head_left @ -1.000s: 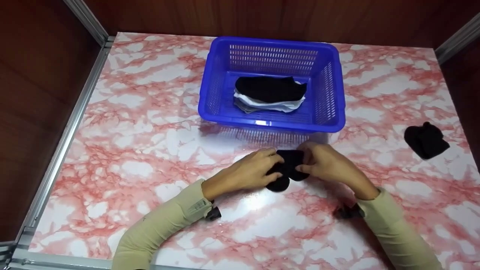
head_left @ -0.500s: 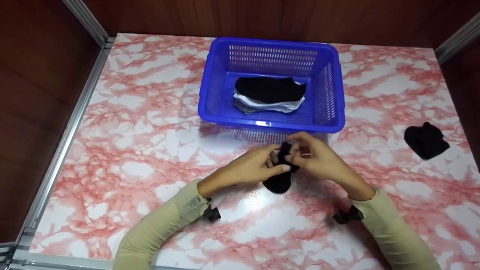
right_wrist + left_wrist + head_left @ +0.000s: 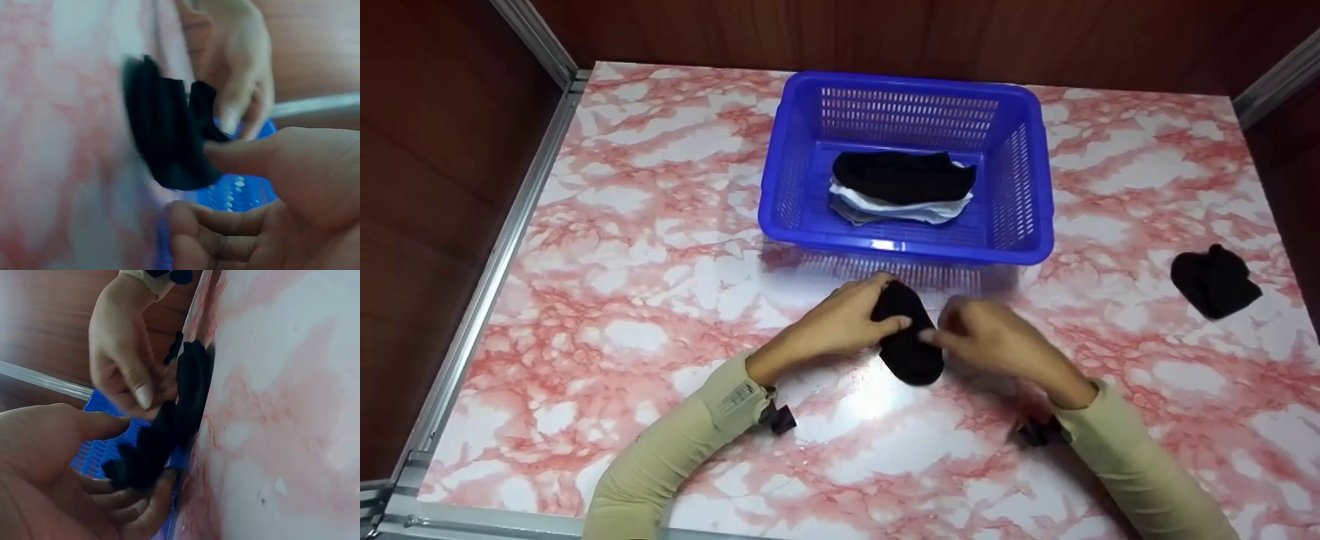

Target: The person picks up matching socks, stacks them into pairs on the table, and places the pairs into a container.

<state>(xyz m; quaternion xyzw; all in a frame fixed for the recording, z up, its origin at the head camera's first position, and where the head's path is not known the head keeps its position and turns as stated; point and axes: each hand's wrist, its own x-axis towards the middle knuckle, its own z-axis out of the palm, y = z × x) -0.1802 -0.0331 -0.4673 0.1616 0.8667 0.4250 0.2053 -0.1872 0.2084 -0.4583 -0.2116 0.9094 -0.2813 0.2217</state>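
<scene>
A black sock (image 3: 913, 358) lies between both hands in front of the basket. My left hand (image 3: 849, 319) holds it from the left, thumb on top; in the left wrist view, fingers (image 3: 160, 495) curl beneath the bunched cloth. From the right, my right hand (image 3: 1001, 341) touches the sock with its outstretched thumb. In the right wrist view, that thumb (image 3: 242, 156) meets the edge of the sock (image 3: 169, 135), while the other fingers are loosely bent below, apart from the cloth. Motion blurs the right hand slightly.
A blue plastic basket (image 3: 906, 244) stands just beyond the hands, holding a stack of flat socks (image 3: 901, 178), black on top of white and grey. Another black sock bundle (image 3: 1213, 282) lies at the far right of the red-and-white marbled table (image 3: 622, 337). Dark wooden panels enclose the sides.
The dark cloth, earlier spread with two rounded ends and gripped by both hands, is now one longer rounded shape. My right hand has come slightly down and off its pinch.
</scene>
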